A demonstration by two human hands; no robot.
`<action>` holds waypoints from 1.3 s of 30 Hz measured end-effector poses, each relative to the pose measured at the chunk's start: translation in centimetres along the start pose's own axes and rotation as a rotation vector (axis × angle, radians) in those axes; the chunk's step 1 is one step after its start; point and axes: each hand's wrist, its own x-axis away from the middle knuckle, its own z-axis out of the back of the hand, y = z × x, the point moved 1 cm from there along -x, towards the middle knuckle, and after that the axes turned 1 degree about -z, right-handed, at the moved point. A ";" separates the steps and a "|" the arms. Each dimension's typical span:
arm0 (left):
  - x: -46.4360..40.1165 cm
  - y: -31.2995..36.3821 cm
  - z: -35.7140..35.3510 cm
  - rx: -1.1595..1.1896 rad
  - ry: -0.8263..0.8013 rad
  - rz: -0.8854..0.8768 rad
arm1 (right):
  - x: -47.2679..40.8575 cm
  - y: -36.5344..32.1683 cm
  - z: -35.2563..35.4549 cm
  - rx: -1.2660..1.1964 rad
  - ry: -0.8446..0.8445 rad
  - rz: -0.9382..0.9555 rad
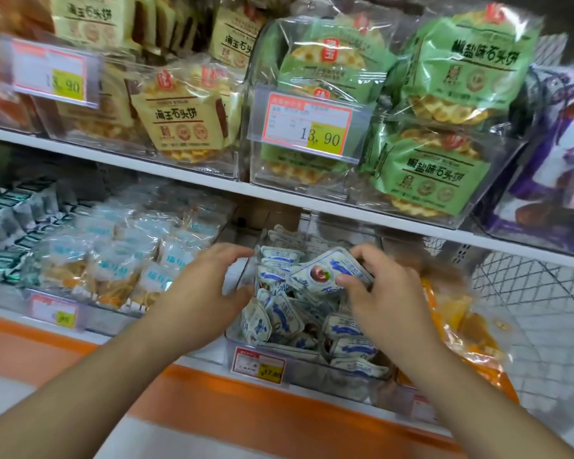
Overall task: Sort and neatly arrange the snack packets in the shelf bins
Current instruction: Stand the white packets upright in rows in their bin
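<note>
A clear plastic bin (307, 359) on the lower shelf holds several small white-and-blue snack packets (280, 321), some upright in a row at the back, others loose at the front. My right hand (383, 293) pinches one white-and-blue packet (325, 274) above the bin's middle. My left hand (209, 289) rests with curled fingers on the bin's left wall, with no packet in it.
To the left sits a bin of pale blue biscuit packs (113, 266). Orange packs (464, 329) lie right of the bin, beside a wire mesh panel (537, 293). The upper shelf carries yellow (186, 117) and green (444, 94) biscuit bags behind price tags (307, 125).
</note>
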 end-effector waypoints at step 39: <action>-0.4 -1.4 1.4 0.257 0.091 0.072 | -6.4 3.0 -7.9 -0.052 -0.723 -0.347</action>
